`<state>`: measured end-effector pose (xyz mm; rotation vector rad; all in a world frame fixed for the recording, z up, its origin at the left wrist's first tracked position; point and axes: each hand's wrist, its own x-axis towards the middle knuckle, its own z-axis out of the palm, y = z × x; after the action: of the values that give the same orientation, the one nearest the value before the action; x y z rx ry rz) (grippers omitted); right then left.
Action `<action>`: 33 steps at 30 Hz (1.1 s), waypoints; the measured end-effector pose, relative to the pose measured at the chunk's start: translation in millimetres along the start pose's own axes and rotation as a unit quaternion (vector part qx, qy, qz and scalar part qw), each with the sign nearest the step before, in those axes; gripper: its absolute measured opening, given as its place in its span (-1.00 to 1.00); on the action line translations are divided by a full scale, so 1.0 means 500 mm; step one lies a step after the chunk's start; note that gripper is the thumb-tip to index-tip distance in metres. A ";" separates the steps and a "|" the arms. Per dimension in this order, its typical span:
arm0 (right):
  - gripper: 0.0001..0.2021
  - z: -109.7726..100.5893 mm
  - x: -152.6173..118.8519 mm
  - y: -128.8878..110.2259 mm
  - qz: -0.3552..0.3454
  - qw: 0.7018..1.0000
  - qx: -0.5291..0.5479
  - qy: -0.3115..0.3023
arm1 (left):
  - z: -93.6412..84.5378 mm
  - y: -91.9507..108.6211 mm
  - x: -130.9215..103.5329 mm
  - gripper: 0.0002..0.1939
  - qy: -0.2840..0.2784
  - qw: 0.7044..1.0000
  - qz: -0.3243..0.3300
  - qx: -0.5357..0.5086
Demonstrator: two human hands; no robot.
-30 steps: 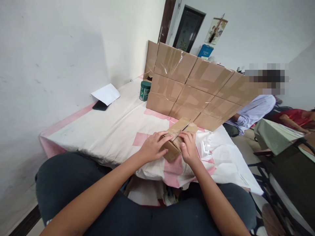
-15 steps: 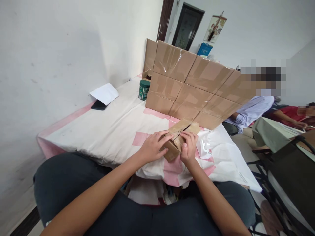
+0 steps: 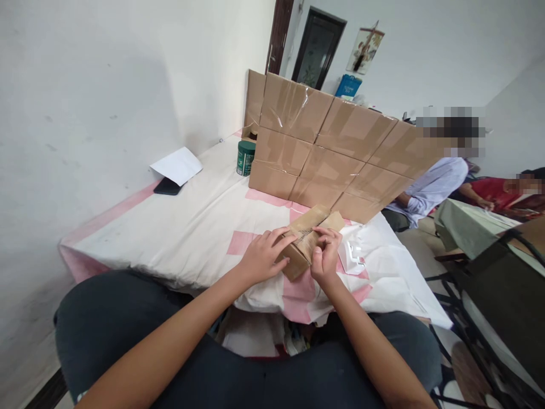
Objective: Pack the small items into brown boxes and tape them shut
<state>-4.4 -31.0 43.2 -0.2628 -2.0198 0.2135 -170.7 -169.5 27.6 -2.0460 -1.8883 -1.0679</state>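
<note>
A small brown cardboard box (image 3: 297,262) lies at an angle on the table in front of me, its far flaps spread open. My left hand (image 3: 264,255) is on the box's left side, with the fingers over the top edge and the thumb on the near end. On the right side, my right hand (image 3: 326,254) has its fingers bent over the top, gripping the edge of a flap. Just right of the box lies a white plastic piece (image 3: 353,258), touched by neither hand. My fingers hide part of the box top.
Behind the box stands a wall of taped cardboard cartons (image 3: 332,150). A green canister (image 3: 246,158) is at its left end. White paper (image 3: 176,166) lies over a dark flat object (image 3: 167,186) by the wall. A person in a pale shirt (image 3: 438,184) sits to the right, beyond the table.
The top flaps between my hands lie flatter, and the gap between them has narrowed. Both hands stay on the box. The whole view has shifted slightly.
</note>
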 end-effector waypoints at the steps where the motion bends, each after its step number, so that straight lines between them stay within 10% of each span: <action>1: -0.91 -0.001 0.000 0.000 0.002 1.000 0.004 -0.008 | 0.000 -0.001 0.000 -0.42 0.000 1.000 -0.001 0.001; 13: -0.85 -0.031 0.025 0.005 0.012 0.996 -0.029 -0.080 | 0.008 -0.008 -0.004 -0.45 0.010 1.000 0.001 -0.001; 19: -0.63 -0.080 0.133 0.130 0.039 0.988 -0.100 -0.107 | 0.010 -0.018 -0.005 -0.45 0.017 1.000 0.001 -0.009; 25: -0.81 -0.082 0.209 0.231 -0.012 0.956 -0.128 -0.264 | 0.013 -0.019 -0.005 -0.44 0.021 1.000 0.004 -0.021; 33: -0.70 -0.117 0.163 0.215 -0.045 0.975 -0.096 -0.193 | 0.017 -0.025 -0.010 -0.42 0.029 0.999 0.000 -0.025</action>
<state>22.3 96.8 110.5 -0.2655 -2.4383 0.0090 -178.6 -166.3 14.4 -2.0191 -1.8526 -1.1727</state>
